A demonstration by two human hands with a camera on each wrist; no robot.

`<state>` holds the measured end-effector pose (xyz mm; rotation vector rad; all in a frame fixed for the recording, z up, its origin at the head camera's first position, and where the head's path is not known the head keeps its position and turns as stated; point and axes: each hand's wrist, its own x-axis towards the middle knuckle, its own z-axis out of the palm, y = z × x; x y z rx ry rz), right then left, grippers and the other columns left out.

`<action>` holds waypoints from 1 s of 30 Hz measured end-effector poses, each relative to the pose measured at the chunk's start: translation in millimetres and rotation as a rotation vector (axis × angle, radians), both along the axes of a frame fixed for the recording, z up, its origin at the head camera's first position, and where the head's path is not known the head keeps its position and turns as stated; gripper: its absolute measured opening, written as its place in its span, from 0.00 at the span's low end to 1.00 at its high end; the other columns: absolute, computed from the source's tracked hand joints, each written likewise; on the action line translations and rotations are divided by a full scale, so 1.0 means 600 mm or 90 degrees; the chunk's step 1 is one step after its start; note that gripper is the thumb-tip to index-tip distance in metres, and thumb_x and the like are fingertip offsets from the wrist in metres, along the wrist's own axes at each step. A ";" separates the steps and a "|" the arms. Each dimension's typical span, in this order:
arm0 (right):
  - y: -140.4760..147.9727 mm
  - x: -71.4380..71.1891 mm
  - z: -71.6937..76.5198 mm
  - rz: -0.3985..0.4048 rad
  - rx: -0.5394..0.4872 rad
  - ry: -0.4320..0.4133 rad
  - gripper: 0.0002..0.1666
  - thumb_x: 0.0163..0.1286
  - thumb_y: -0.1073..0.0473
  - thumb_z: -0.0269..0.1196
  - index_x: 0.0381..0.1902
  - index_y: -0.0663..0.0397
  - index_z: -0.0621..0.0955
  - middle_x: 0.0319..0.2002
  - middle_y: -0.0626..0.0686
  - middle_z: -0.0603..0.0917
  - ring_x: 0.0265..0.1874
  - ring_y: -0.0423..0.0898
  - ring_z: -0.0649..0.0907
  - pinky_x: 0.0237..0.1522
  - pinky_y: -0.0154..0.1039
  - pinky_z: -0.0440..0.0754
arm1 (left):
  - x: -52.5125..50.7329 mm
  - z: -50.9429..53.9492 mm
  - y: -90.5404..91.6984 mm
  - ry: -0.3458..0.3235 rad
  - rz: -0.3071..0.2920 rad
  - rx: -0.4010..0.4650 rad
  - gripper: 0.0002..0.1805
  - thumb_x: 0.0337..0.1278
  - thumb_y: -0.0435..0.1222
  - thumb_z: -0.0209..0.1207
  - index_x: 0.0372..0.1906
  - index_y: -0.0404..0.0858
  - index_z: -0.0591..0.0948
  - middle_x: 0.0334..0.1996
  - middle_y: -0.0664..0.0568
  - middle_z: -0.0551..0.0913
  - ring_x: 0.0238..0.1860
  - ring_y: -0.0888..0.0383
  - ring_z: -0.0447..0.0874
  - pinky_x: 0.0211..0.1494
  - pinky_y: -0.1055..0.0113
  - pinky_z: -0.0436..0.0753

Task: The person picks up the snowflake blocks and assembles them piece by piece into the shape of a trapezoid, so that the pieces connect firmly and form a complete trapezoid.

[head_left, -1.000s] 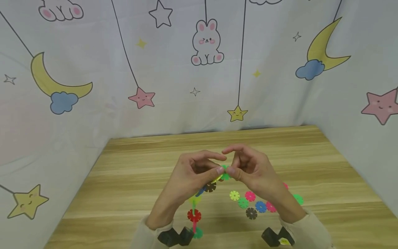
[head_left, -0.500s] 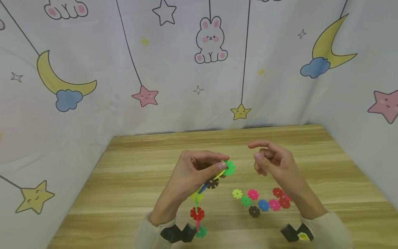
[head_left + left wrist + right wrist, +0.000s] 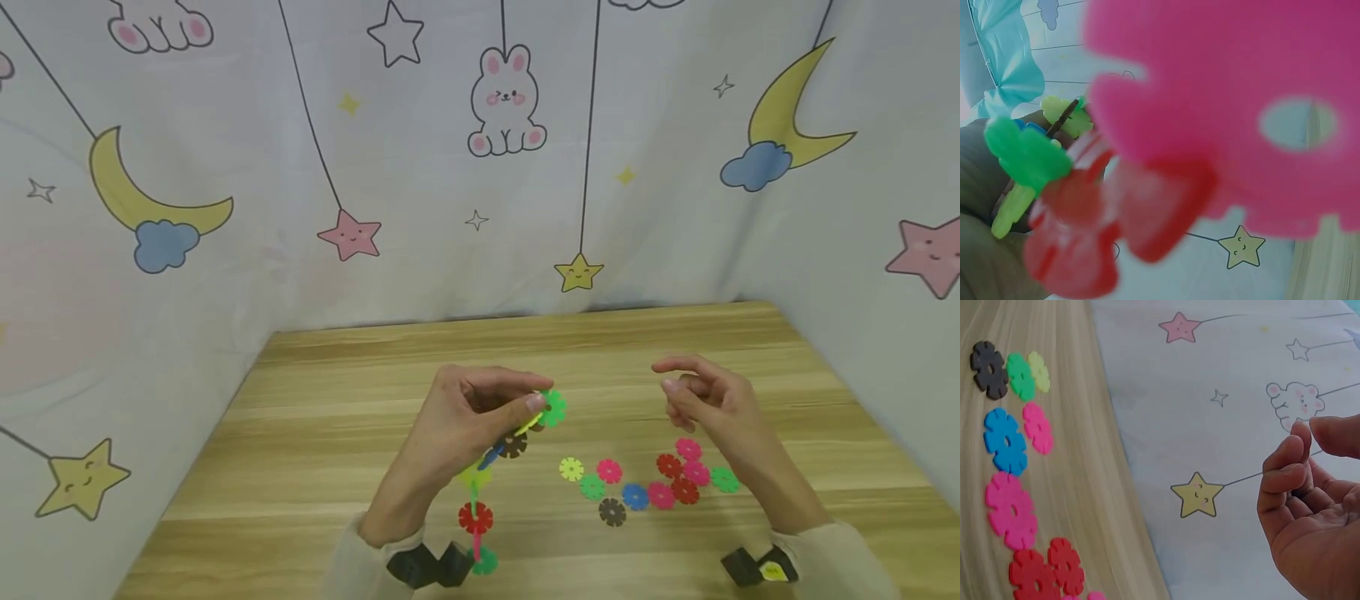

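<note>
Between thumb and fingers, my left hand (image 3: 442, 425) pinches a chain of interlocking flower-shaped plastic discs. A bright green disc (image 3: 554, 408) sticks out past the thumb at the chain's upper end. From there the chain hangs down beside the wrist, through a brown disc (image 3: 513, 445) and a red disc (image 3: 476, 517), to a darker green one (image 3: 485, 561). Close up in the left wrist view, a pink disc (image 3: 1222, 100) hides much of the hand. My right hand (image 3: 712, 404) holds nothing; its fingers are loosely bent above the right side of the table.
Several loose discs lie on the wooden table (image 3: 337, 358), among them a yellow one (image 3: 571, 469), a blue one (image 3: 635, 497) and a dark grey one (image 3: 612, 512). A green disc (image 3: 724, 479) lies by the right forearm. A white printed curtain (image 3: 420, 167) stands behind the table.
My right hand has left the bright green disc at the chain's end and moved right, uncovering red and pink discs on the table. The left hand still holds the chain.
</note>
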<state>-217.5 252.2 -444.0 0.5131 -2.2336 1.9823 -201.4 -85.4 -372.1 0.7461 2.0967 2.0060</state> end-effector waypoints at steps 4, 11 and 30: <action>0.021 0.004 -0.014 -0.035 0.066 -0.012 0.12 0.83 0.65 0.58 0.59 0.52 0.82 0.24 0.45 0.80 0.21 0.50 0.73 0.24 0.41 0.76 | -0.001 -0.002 0.002 -0.002 -0.001 -0.003 0.12 0.71 0.32 0.68 0.54 0.33 0.91 0.40 0.39 0.94 0.36 0.60 0.94 0.38 0.68 0.89; 0.057 0.020 -0.038 -0.065 0.174 -0.049 0.13 0.83 0.61 0.60 0.60 0.42 0.82 0.26 0.43 0.82 0.22 0.47 0.78 0.26 0.41 0.79 | -0.001 -0.004 0.002 -0.006 -0.008 0.003 0.12 0.71 0.32 0.68 0.54 0.33 0.90 0.41 0.37 0.94 0.36 0.61 0.95 0.40 0.67 0.91; 0.142 0.067 -0.087 -0.050 0.222 -0.102 0.22 0.79 0.66 0.64 0.67 0.66 0.79 0.52 0.28 0.89 0.41 0.38 0.92 0.38 0.39 0.91 | -0.003 -0.010 0.009 -0.009 -0.019 -0.013 0.12 0.72 0.33 0.67 0.55 0.34 0.90 0.45 0.37 0.94 0.38 0.60 0.96 0.44 0.64 0.92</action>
